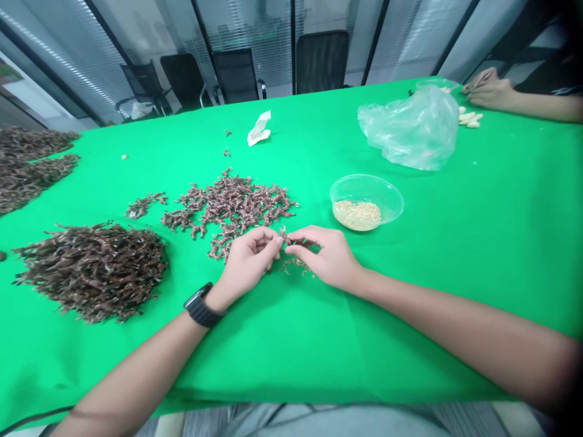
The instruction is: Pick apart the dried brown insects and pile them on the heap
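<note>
My left hand point(249, 258) and my right hand point(324, 254) meet over the green table point(291, 340), fingertips pinched together on one small brown dried pod point(285, 235). A little heap of tiny tan seeds point(298, 265) lies on the cloth just under them. Behind my hands spreads a loose pile of brown pods point(230, 206). A larger heap of dark brown pods point(93, 267) sits to the left. A clear plastic bowl point(367, 188) holding light seeds stands just beyond my right hand.
A crumpled clear plastic bag point(412, 130) lies at the back right. Another person's hands point(489, 91) work at the far right corner beside pale pieces point(469, 118). More dark pods point(31, 161) are piled far left. A scrap of white paper point(259, 128) lies at the back; black chairs point(237, 74) stand behind.
</note>
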Tool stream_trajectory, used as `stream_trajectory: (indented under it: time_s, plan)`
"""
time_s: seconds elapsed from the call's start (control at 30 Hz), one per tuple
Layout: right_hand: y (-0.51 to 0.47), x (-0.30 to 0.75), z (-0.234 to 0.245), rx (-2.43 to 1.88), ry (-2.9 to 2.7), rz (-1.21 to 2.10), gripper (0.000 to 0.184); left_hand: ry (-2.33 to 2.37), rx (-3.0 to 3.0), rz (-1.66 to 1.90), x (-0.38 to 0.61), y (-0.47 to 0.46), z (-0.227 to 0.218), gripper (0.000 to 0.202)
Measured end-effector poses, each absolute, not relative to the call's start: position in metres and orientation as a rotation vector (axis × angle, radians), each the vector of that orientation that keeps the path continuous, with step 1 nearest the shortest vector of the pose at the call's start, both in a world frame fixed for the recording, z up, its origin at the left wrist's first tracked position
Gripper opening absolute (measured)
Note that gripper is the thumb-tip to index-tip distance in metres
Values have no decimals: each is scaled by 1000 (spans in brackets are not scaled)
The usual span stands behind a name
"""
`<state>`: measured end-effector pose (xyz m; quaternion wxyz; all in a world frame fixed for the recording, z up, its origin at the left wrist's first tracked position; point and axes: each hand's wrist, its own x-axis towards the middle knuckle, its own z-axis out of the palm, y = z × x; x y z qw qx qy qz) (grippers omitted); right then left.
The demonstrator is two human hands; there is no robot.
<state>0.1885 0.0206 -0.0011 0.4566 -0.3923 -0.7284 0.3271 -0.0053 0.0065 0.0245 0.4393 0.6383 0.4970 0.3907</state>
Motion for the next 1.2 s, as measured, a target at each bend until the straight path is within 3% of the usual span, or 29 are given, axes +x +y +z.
stream_trajectory:
  time_s: [0.17, 0.43, 0.63, 0.8, 1.03, 1.2]
  plan:
    - [25, 193, -8, -829, -1971, 505, 16, 1042, 1079, 874, -2, 8, 26, 27]
    - [26, 195, -10, -749, -2021, 407, 16, 1032, 960, 835, -2, 10, 26, 24]
    - [22, 191, -7, -843, -1956, 566, 9, 1207, 1492, 916, -4, 7, 21, 16]
    - [19, 185, -6, -966, -1746, 931, 11, 1345, 2048, 956, -8, 4, 20, 10]
    - [19, 185, -9, -930, -1814, 720, 14, 1113, 1192, 864, -2, 8, 24, 25]
    - [21, 187, -11, -869, -1883, 584, 14, 988, 842, 762, -4, 14, 28, 23]
